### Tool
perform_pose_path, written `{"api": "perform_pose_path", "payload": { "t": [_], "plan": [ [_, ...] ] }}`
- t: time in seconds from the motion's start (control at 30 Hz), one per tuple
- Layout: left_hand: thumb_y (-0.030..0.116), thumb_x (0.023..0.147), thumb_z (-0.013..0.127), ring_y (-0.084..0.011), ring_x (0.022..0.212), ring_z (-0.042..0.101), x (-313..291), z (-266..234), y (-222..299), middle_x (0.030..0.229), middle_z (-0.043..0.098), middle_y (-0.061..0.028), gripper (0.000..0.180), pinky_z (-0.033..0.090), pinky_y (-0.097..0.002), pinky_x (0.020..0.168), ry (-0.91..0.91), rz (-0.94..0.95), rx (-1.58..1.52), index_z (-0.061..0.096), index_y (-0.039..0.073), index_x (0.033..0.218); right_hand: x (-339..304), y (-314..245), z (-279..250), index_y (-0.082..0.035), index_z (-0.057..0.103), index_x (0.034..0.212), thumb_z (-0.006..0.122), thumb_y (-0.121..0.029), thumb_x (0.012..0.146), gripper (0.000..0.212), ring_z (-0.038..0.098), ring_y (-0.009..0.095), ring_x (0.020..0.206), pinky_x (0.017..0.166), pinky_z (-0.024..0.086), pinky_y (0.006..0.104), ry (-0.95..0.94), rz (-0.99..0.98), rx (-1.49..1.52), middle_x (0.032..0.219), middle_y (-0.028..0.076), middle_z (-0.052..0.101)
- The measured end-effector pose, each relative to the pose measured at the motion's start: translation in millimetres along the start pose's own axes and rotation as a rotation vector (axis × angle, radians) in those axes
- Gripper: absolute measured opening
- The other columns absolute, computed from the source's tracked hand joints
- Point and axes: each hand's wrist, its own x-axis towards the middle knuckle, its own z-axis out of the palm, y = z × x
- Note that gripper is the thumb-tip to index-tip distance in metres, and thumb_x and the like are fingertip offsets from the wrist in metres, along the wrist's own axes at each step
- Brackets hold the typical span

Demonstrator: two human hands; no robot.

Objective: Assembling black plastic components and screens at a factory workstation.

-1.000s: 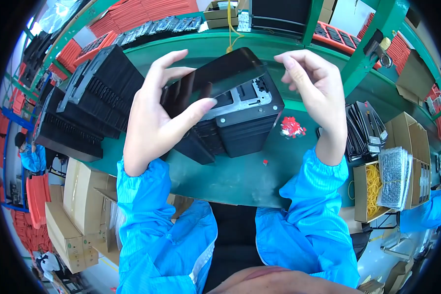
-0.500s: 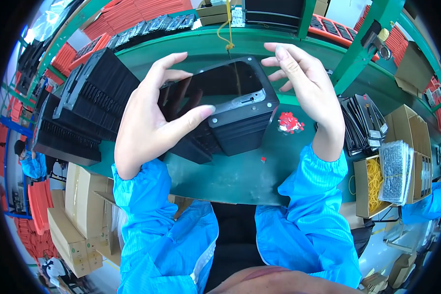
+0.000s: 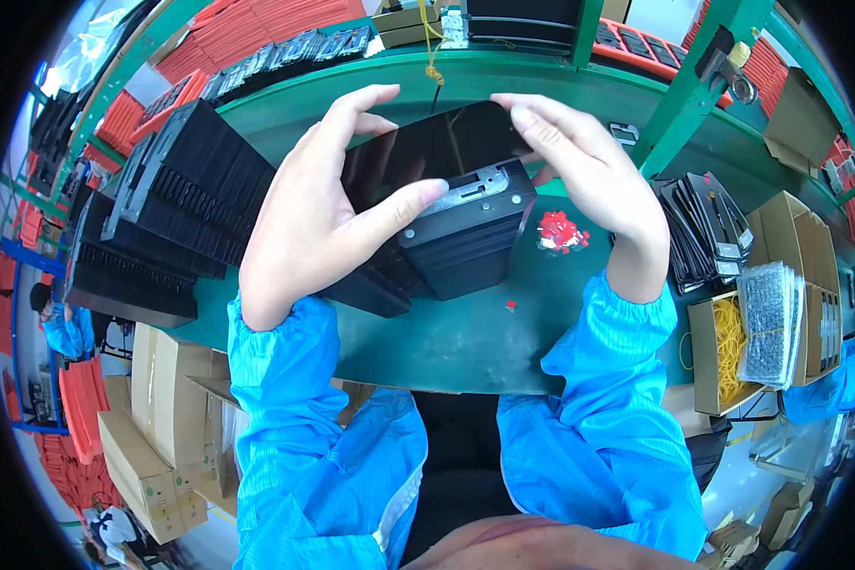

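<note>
A glossy black panel (image 3: 427, 142), flat like a screen, lies over a stack of black framed parts (image 3: 465, 247) on the bench in front of me. My left hand (image 3: 323, 190) spans its left part, thumb at the near edge beside a silver metal strip (image 3: 475, 185) and fingers at the far edge. My right hand (image 3: 584, 157) is curled at the panel's right end, fingertips against its far right corner. Several small red pieces (image 3: 560, 233) lie in a pile to the right of the stack, and a single red piece (image 3: 511, 306) sits nearer me.
Tall stacks of black parts (image 3: 180, 180) stand at left. At right are a pile of black frames (image 3: 698, 233), a box of yellow bands (image 3: 727, 342) and bubble-wrapped items (image 3: 769, 323). A green post (image 3: 698, 95) rises at far right; a yellow cord (image 3: 431, 47) hangs at the back.
Both hands have closed in on the panel; the left moved right, and the right's fingertips now meet the corner. The panel has shifted away from me over the stack.
</note>
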Motion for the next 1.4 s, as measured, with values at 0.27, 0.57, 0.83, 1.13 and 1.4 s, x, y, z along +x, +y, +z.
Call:
{"api": "perform_pose_path", "payload": {
  "t": [0.27,0.57,0.83,1.13,1.4],
  "plan": [
    [0.029,0.071,0.086,-0.0291,0.120,0.063,-10.4,-6.5,-0.1,0.120,0.068,-0.0156,0.086,0.046,-0.0396,0.106,0.066,0.066,-0.017,0.050,0.006,0.145,0.0,8.9,4.7,-0.002,0.038,0.155,0.050,-0.044,0.106,0.065,0.053,0.030,0.133,0.112,0.039,0.0347,-0.120,-0.011,-0.141,0.148,0.020,0.052],
    [0.028,0.067,0.087,-0.0288,0.120,0.063,-14.3,-11.0,-11.2,0.121,0.069,-0.0152,0.088,0.044,-0.0402,0.109,0.049,0.013,-0.109,0.050,0.005,0.144,-0.6,-7.5,11.1,-0.004,0.020,0.162,0.047,-0.048,0.106,0.075,0.038,0.037,0.147,0.118,0.031,0.0371,-0.211,0.179,-0.217,0.157,0.028,0.038],
    [0.025,0.072,0.084,-0.0307,0.122,0.062,-16.5,-15.2,-16.1,0.124,0.068,-0.0162,0.079,0.038,-0.0443,0.113,0.038,0.049,-0.035,0.053,0.004,0.141,-0.8,-3.6,14.1,-0.004,0.020,0.161,0.045,-0.046,0.107,0.073,0.032,0.038,0.150,0.120,0.027,0.0376,-0.214,0.123,-0.168,0.159,0.030,0.033],
    [0.014,0.081,0.077,-0.0333,0.131,0.056,-55.7,-36.9,-55.5,0.140,0.057,-0.0217,0.058,0.039,-0.0422,0.113,0.024,0.021,-0.148,0.060,0.002,0.135,2.6,2.8,14.9,-0.001,0.028,0.159,0.044,-0.044,0.108,0.069,0.045,0.034,0.142,0.119,0.028,0.0359,-0.178,0.010,-0.221,0.153,0.026,0.046],
    [0.019,0.086,0.063,-0.0303,0.131,0.053,-58.9,-20.2,-69.2,0.142,0.052,-0.0195,0.053,0.036,-0.0394,0.113,0.025,-0.018,-0.427,0.059,-0.001,0.134,61.7,54.2,44.2,-0.004,0.052,0.146,0.050,-0.039,0.105,0.054,0.058,0.018,0.124,0.106,0.041,0.0260,0.101,-0.032,0.239,0.128,0.013,0.068]
  ]
}}
